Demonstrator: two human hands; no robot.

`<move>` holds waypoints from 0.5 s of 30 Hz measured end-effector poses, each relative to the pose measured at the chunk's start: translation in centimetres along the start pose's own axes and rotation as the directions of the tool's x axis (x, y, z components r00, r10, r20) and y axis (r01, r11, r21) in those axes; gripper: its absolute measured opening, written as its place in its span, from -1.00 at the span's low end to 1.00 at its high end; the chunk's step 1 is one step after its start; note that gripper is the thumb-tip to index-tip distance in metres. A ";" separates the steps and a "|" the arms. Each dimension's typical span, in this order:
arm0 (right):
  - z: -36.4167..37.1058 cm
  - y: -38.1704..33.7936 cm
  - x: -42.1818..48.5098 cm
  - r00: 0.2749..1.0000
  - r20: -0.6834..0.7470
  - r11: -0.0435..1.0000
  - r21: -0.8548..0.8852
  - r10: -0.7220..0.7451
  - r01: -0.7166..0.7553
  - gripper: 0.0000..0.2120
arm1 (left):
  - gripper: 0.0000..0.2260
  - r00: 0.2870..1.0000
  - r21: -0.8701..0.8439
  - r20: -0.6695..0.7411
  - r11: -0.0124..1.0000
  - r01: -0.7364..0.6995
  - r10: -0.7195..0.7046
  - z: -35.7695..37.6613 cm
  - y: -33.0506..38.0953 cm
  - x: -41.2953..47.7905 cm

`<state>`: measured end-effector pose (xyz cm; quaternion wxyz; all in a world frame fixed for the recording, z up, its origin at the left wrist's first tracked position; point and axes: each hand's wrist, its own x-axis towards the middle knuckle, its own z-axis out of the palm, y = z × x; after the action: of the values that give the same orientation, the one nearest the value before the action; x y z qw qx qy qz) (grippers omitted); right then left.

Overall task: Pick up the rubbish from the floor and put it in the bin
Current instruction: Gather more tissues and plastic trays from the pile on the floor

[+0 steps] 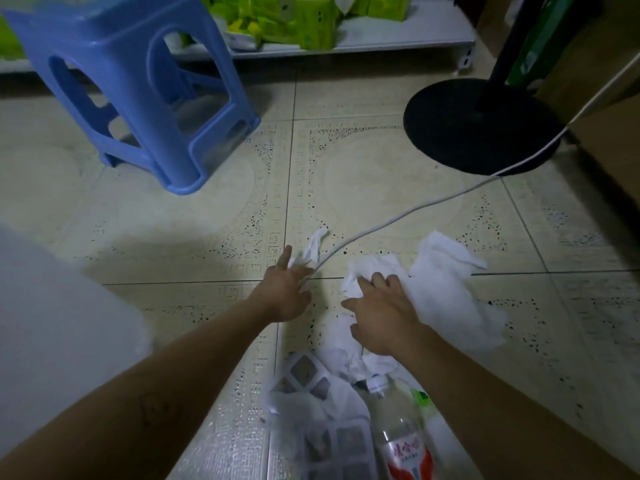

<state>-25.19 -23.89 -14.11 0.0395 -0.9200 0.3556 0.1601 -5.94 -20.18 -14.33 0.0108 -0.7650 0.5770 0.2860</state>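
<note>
White tissue rubbish lies on the tiled floor. A small crumpled tissue sits by the white cable, and my left hand reaches it with fingers spread, fingertips touching its near end. My right hand presses on a larger crumpled tissue. A big white tissue heap spreads to its right. Below my hands stands a white lattice bin with a plastic liner, holding crumpled paper and a clear plastic bottle with a red label.
A blue plastic stool stands at the upper left. A black round fan base sits at the upper right, its white cable running across the floor to my left hand. A low shelf with green packs lines the back. Brown boxes stand at the right.
</note>
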 end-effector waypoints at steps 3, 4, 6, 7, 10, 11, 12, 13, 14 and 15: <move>0.5 0.0 0.0 0.998 0.055 1.000 -0.003 0.027 -0.027 -0.60 | -0.59 1.000 0.022 0.001 1.000 -0.014 0.014 0.8 -0.8 0.5; 0.6 -0.1 0.0 0.997 0.068 0.999 0.000 0.038 -0.038 -0.61 | -0.65 1.000 0.042 0.006 0.999 -0.030 0.030 0.8 -1.0 0.5; 0.7 -0.3 0.3 0.996 0.078 0.999 -0.008 0.047 -0.046 -0.64 | -0.72 0.998 0.001 -0.039 0.999 -0.042 0.042 1.0 -1.5 0.3; 0.5 -0.3 0.5 0.996 0.075 0.999 -0.008 0.052 -0.052 -0.67 | -0.73 0.997 -0.029 -0.077 0.999 -0.029 0.026 1.1 -1.7 0.2; -0.3 -0.4 0.9 0.995 0.056 0.991 0.105 0.083 -0.088 -0.72 | -0.84 0.964 -0.206 -0.220 0.973 0.105 -0.150 0.4 -1.9 -0.8; -0.7 -0.4 1.0 0.995 0.029 0.976 0.194 0.099 -0.103 -0.71 | -0.87 0.946 -0.265 -0.259 0.956 0.125 -0.196 -0.1 -2.0 -1.2; -1.3 -0.3 1.0 0.992 -0.009 0.945 0.307 0.124 -0.115 -0.72 | -0.89 0.934 -0.303 -0.285 0.945 0.124 -0.214 -0.5 -2.1 -1.7; -2.0 -0.3 1.0 0.986 -0.051 0.889 0.441 0.161 -0.123 -0.74 | -0.91 0.926 -0.336 -0.309 0.936 0.108 -0.218 -1.0 -2.2 -2.1; -2.7 -0.3 0.9 0.976 -0.074 0.807 0.577 0.206 -0.126 -0.76 | -0.93 0.919 -0.373 -0.330 0.924 0.082 -0.215 -1.5 -2.2 -2.7; -3.4 -0.4 0.9 0.968 -0.071 0.711 0.692 0.240 -0.126 -0.79 | -0.92 0.914 -0.406 -0.350 0.913 0.047 -0.203 -2.1 -2.1 -3.3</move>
<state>-23.41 -24.80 -11.16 0.3305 -0.8106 0.4808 -0.0507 -3.70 -17.34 -11.76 -0.2364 -0.8287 0.4483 0.2377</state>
